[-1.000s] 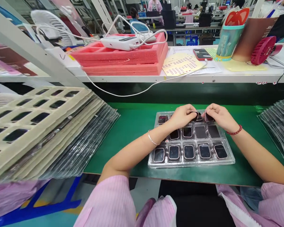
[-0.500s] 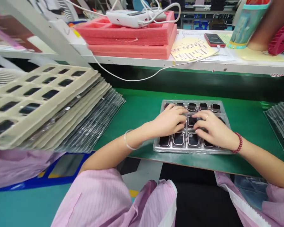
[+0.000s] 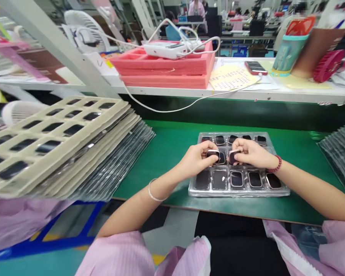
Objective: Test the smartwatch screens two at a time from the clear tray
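A clear plastic tray [image 3: 238, 193] lies on the green bench, its pockets holding several smartwatch cases with black screens. Over its left part, my left hand [image 3: 199, 156] pinches one watch case [image 3: 212, 154] between thumb and fingers. Close beside it, my right hand [image 3: 248, 152] grips a second watch case [image 3: 234, 156], tilted, by its edges. Two pockets at the tray's front left show dark bottoms without a framed screen. Watch cases such as this one [image 3: 237, 178] rest in the front row; part of the middle row is hidden behind my right hand.
Tall stacked trays [image 3: 103, 126] stand at the left, a beige one with dark screens on top. More clear trays [image 3: 340, 157] are piled at the right edge. A shelf [image 3: 186, 94] behind carries a pink foam box [image 3: 166, 80], a phone [image 3: 255, 68] and a teal cup [image 3: 289, 53].
Both hands have lifted a watch case each off the tray and come closer together. Two front-left pockets no longer show watch cases. The view has tilted upward a little.
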`<state>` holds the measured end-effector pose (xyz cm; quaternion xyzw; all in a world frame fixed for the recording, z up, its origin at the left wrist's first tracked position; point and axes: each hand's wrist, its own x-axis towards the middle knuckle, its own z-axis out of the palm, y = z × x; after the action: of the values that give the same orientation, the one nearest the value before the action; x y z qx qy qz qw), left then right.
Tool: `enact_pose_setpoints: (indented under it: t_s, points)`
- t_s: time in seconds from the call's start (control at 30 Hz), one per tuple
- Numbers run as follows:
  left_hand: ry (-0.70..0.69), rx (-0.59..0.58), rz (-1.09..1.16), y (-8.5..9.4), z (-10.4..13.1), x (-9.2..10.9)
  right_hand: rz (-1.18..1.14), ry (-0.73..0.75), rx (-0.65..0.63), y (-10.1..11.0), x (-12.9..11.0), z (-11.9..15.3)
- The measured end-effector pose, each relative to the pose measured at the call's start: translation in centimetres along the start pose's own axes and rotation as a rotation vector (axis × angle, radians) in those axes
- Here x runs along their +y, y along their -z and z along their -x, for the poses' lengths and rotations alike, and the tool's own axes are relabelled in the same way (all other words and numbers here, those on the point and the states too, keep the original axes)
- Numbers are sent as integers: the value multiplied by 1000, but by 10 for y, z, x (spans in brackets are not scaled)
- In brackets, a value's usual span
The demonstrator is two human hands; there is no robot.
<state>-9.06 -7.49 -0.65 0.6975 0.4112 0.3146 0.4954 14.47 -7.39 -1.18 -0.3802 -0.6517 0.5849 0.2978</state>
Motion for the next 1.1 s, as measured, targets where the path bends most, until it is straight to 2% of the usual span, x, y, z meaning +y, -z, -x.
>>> enact_pose_setpoints:
  t_s: [0.13, 0.2, 0.27, 0.43, 0.6, 0.73, 0.93, 1.1]
  points:
    - [108, -4, 345, -15, -60, 8, -294, -42, 303, 30, 12, -11]
    - [160, -16, 480, -20, -80, 12, -457, -5, 326, 42, 19, -10]
    - [205, -64, 588, -23, -91, 13, -570, 39, 315, 49, 26, -9]
    - [275, -182, 653, -20, -90, 4, -662, 85, 244, 56, 39, -12]
    - [265, -137, 607, -19, -83, 1, -647, 96, 197, 53, 41, -15]
    - [276, -149, 468, -20, -82, -2, -548, 68, 181, 48, 38, -13]
    - [202, -38, 278, -24, -78, -3, -441, 55, 238, 44, 33, -12]
    - [241, -148, 148, -19, -81, -5, -280, 66, 248, 41, 36, -13]
